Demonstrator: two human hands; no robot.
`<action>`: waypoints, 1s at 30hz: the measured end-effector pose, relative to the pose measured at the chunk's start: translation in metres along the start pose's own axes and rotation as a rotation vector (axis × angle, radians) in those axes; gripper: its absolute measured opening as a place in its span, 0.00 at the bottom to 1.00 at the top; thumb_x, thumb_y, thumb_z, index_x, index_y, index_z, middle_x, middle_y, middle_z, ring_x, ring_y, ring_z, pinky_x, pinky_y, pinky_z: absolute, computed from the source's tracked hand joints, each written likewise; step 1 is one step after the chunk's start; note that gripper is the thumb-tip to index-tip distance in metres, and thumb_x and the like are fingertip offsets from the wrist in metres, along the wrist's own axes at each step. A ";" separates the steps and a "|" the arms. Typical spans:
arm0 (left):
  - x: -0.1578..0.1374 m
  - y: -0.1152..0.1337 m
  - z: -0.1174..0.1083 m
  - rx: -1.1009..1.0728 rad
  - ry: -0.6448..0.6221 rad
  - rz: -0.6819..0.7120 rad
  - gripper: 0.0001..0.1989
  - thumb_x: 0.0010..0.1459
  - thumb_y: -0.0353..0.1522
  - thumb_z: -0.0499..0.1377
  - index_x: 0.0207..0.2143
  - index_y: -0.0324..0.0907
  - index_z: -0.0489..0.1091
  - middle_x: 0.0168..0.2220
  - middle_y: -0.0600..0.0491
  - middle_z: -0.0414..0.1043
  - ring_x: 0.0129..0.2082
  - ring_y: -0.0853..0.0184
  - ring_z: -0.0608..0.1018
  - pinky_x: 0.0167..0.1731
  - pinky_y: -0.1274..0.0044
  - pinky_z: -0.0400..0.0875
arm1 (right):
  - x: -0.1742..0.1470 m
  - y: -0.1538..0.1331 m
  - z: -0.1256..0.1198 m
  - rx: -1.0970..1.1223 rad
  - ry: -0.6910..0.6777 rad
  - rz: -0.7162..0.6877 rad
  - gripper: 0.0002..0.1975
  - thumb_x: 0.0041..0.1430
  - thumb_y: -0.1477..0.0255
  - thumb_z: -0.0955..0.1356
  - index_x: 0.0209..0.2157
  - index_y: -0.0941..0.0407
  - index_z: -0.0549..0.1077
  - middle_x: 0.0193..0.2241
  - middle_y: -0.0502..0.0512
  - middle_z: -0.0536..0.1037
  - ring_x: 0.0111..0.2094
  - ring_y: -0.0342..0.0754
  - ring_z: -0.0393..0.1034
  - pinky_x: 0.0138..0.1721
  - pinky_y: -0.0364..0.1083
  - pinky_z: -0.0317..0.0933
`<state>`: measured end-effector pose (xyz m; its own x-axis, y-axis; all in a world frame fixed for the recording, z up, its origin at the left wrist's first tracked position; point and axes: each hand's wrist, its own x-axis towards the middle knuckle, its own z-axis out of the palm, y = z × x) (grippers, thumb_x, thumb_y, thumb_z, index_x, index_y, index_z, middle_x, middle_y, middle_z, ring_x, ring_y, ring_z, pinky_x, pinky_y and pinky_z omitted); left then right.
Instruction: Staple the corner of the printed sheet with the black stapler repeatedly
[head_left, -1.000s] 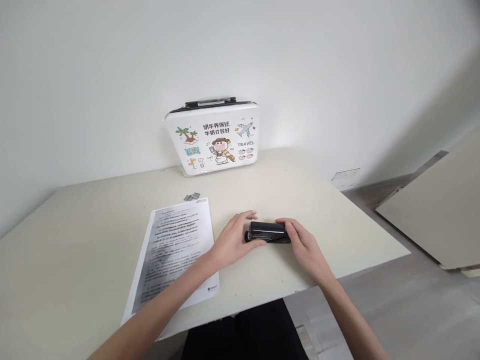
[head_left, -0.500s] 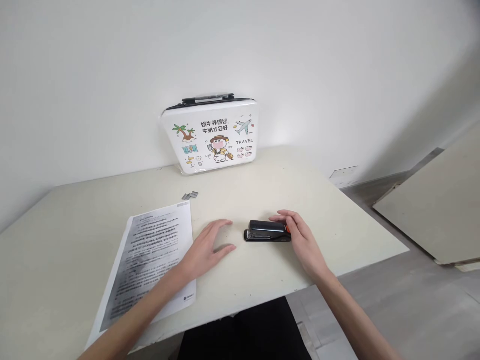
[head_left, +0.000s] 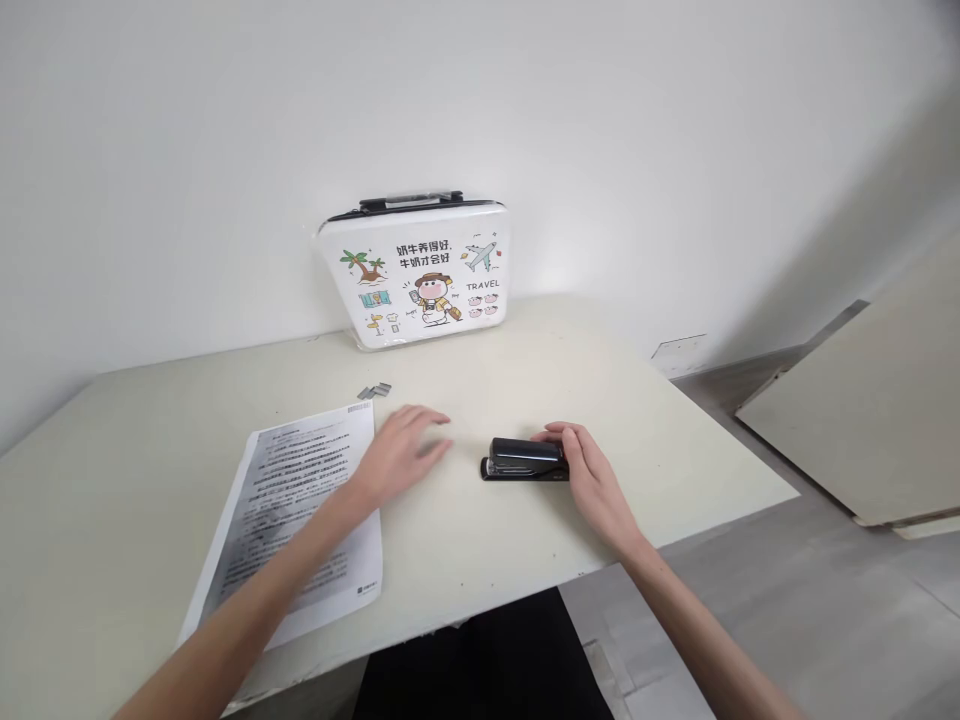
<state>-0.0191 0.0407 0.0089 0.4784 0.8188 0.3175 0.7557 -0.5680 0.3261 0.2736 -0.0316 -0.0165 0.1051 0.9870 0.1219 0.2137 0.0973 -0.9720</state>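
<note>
A black stapler (head_left: 525, 459) lies on the table, its front end pointing left. My right hand (head_left: 589, 475) grips its rear end, thumb on the near side and fingers behind it, hiding that end. My left hand (head_left: 401, 452) hovers over the table between the stapler and a printed sheet of paper (head_left: 300, 480), fingers apart and holding nothing. My left forearm crosses above the lower part of the sheet. Just beyond the sheet's top right corner lie several small grey staple strips (head_left: 374, 390).
A white case (head_left: 416, 275) with cartoon prints and a black handle stands against the wall at the table's back. The table's (head_left: 675, 470) right edge drops to a grey floor. A pale panel (head_left: 862, 420) stands off to the right.
My left hand has moved up and slightly left, towards the staple strips. My right hand stays at the stapler's rear; the orange spot seen there before is now mostly covered. The view has shifted slightly.
</note>
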 end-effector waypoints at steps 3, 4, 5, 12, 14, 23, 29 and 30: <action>0.014 -0.040 -0.010 0.230 0.129 -0.202 0.12 0.67 0.37 0.58 0.50 0.44 0.74 0.51 0.44 0.77 0.55 0.51 0.75 0.59 0.59 0.67 | -0.005 -0.004 0.003 -0.069 -0.019 -0.019 0.23 0.76 0.51 0.56 0.50 0.51 0.73 0.53 0.59 0.81 0.54 0.56 0.75 0.56 0.55 0.67; 0.018 -0.053 -0.015 0.294 0.141 -0.277 0.14 0.67 0.37 0.58 0.51 0.43 0.73 0.51 0.42 0.76 0.55 0.49 0.74 0.59 0.59 0.67 | -0.005 -0.004 0.004 -0.100 -0.029 -0.042 0.23 0.76 0.51 0.57 0.50 0.51 0.73 0.53 0.59 0.80 0.54 0.56 0.75 0.55 0.55 0.67; 0.021 -0.064 -0.019 0.329 0.150 -0.327 0.16 0.66 0.37 0.58 0.52 0.41 0.73 0.52 0.40 0.75 0.55 0.47 0.73 0.59 0.57 0.66 | -0.006 -0.004 0.005 -0.130 -0.040 -0.072 0.22 0.75 0.52 0.58 0.51 0.50 0.73 0.53 0.59 0.80 0.54 0.56 0.74 0.56 0.55 0.67; 0.038 -0.096 -0.030 0.385 0.113 -0.416 0.20 0.62 0.41 0.62 0.51 0.37 0.76 0.52 0.34 0.74 0.58 0.37 0.70 0.58 0.50 0.63 | -0.004 0.003 0.007 -0.230 -0.077 -0.238 0.16 0.70 0.55 0.67 0.51 0.49 0.74 0.56 0.60 0.76 0.57 0.58 0.72 0.58 0.57 0.68; 0.040 -0.092 -0.028 0.388 0.116 -0.418 0.21 0.62 0.40 0.63 0.51 0.35 0.76 0.53 0.32 0.73 0.59 0.35 0.69 0.59 0.48 0.62 | -0.004 0.006 0.007 -0.240 -0.083 -0.242 0.15 0.69 0.56 0.68 0.51 0.49 0.74 0.56 0.60 0.76 0.57 0.58 0.72 0.57 0.58 0.69; 0.010 0.022 0.000 -0.168 -0.236 0.162 0.23 0.61 0.49 0.68 0.52 0.47 0.75 0.51 0.50 0.77 0.53 0.57 0.76 0.56 0.66 0.69 | -0.002 0.010 0.006 -0.246 -0.082 -0.282 0.14 0.69 0.58 0.70 0.51 0.49 0.72 0.55 0.60 0.75 0.56 0.57 0.73 0.55 0.57 0.70; 0.005 0.055 0.018 -0.172 -0.126 0.115 0.13 0.70 0.45 0.62 0.40 0.44 0.75 0.43 0.52 0.80 0.44 0.59 0.78 0.48 0.66 0.69 | -0.001 0.011 0.006 -0.253 -0.080 -0.299 0.14 0.69 0.58 0.70 0.51 0.49 0.72 0.54 0.61 0.75 0.54 0.58 0.74 0.53 0.57 0.72; 0.004 0.052 0.017 -0.155 -0.122 0.118 0.13 0.70 0.44 0.62 0.40 0.44 0.75 0.42 0.52 0.80 0.44 0.60 0.78 0.48 0.66 0.69 | -0.001 0.012 0.006 -0.253 -0.082 -0.299 0.14 0.69 0.58 0.70 0.51 0.49 0.72 0.54 0.61 0.75 0.55 0.58 0.74 0.53 0.57 0.72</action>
<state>0.0301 0.0159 0.0124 0.6173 0.7445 0.2543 0.6182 -0.6590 0.4285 0.2702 -0.0306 -0.0293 -0.0734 0.9279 0.3655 0.4570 0.3570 -0.8147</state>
